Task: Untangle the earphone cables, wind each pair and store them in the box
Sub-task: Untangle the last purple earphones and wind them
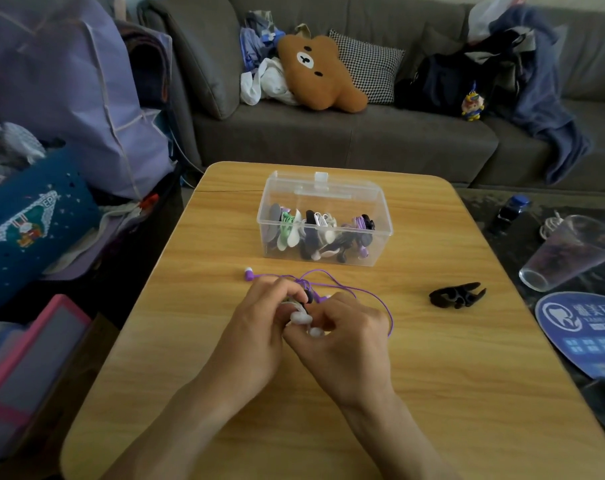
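Behind everything, a long grey sofa (346,133) with a brown bear pillow (320,72), a checked pillow (370,65) and heaps of clothes (536,81).

In front of it, a wooden table (450,358) with round corners.

Off the table's left edge, purple bags (69,81) and a blue bag with a rocket picture (31,220).

Past the right edge, a blue round fan (585,330) and a see-through cup (568,254) lying tipped on its side.

Near the far edge of the table, in the middle, a clear plastic box (323,220) with the lid up. Inside, many wound earphones (315,233) in black, white, green and purple, packed side by side.

Close to the right edge, a small black clip (457,294) lying alone, well apart from the box.

In the middle of the table, just in front of the box, both hands close together and touching. Left hand (259,327) curled, pinching a white and black clip (299,315). Right hand (349,337) curled too, pinching the same little bundle from the other side.

Around the fingers, a thin purple earphone cable (380,299) looping out to the right and back. One purple earbud (248,273) lying on the table just left of the hands.
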Demonstrator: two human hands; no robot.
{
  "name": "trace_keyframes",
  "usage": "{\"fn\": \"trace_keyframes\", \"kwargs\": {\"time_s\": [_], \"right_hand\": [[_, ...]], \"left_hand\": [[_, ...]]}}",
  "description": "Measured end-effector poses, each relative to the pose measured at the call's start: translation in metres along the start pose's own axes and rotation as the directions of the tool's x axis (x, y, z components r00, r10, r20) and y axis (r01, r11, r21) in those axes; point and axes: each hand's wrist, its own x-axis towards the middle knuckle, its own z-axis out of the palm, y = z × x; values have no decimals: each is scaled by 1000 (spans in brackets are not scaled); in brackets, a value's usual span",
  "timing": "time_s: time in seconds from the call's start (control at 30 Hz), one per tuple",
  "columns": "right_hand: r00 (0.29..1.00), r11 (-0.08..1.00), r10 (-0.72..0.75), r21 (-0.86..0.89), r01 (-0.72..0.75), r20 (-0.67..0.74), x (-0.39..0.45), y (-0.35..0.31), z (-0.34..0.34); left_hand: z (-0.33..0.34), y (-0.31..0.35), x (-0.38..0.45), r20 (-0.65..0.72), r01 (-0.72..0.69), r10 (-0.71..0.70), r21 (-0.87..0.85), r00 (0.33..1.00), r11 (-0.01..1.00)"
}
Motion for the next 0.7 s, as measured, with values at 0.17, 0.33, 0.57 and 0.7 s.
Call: {"fn": "trace_keyframes", "kwargs": {"time_s": [0.17, 0.33, 0.57, 0.7], "right_hand": [[971, 960, 234, 150, -238, 47, 0, 0, -4], [949, 941, 280, 153, -302, 147, 1, 1, -5], [936, 913, 267, 249, -322, 231, 6, 0, -13], [896, 847, 315, 333, -414, 312, 6, 1, -13]], "left_hand": [[2, 1, -2, 14, -18, 18, 21, 1000, 1000], [0, 0, -4, 43, -12, 12, 12, 999, 1000], [-5, -1, -6, 92, -28, 24, 52, 996, 998], [-9, 2, -5, 105, -38, 30, 72, 994, 997]]}}
